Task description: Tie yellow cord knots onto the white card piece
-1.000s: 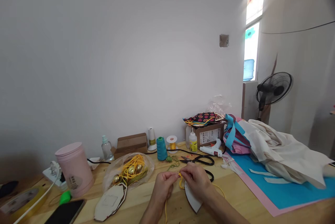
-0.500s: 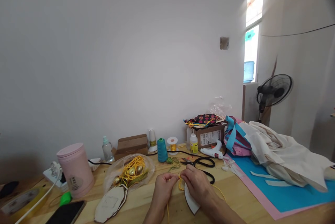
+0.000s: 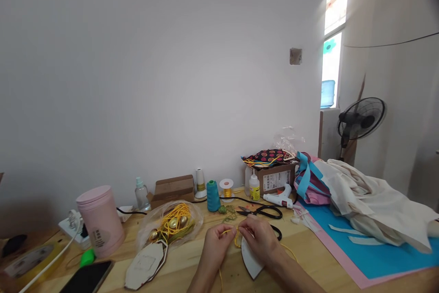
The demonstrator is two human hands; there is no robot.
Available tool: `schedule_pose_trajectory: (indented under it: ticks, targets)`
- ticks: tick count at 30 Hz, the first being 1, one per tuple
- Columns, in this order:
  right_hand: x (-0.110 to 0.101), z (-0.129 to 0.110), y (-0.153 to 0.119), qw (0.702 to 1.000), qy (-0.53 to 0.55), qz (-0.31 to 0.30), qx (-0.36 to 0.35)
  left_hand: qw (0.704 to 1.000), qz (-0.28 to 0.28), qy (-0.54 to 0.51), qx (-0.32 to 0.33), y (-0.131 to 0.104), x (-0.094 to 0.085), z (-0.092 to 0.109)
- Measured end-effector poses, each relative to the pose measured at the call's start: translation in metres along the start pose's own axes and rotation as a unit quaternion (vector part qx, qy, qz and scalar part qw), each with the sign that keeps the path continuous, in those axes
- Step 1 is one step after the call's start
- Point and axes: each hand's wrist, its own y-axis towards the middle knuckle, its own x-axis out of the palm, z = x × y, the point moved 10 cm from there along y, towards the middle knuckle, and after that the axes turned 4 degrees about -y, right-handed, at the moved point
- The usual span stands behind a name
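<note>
A thin yellow cord runs between my two hands and forms a small loop just below the fingertips. My left hand pinches it between thumb and forefinger, and one strand hangs down past that wrist. Opposite, my right hand is closed in a pinch on the same cord, with another strand trailing out to its right. Under the right hand lies a white curved piece with a dark edge, partly covered. Black-handled scissors rest just beyond the hands, one handle partly hidden by the right hand.
A plastic bag of yellow cords and gold balls lies left, near white cut-out pieces, a phone and a pink canister. Behind stand a teal thread cone, glue bottle and glue gun. Cloth covers the right.
My hands stay nearly in place, still pinching the yellow cord; a short length now shows across the left fingertips. The view has shifted slightly.
</note>
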Motion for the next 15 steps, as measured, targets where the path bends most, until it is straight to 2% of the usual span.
schedule_pose_trajectory:
  ticks: [4,9,15]
  targets:
    - [-0.0005,0.0035,0.0,1.0,-0.005,0.004,0.009,1.0,-0.006,0.003,0.012,-0.0021,0.0039,0.0044]
    - [-0.0006,0.0027,-0.0007,1.0,-0.016,0.009,-0.001,1.0,0.003,0.028,-0.003,-0.001,0.0019,0.0042]
    - [-0.0073,0.0028,0.0001,0.999,-0.043,0.027,0.013,0.999,-0.015,-0.016,-0.039,-0.0018,0.0066,-0.0039]
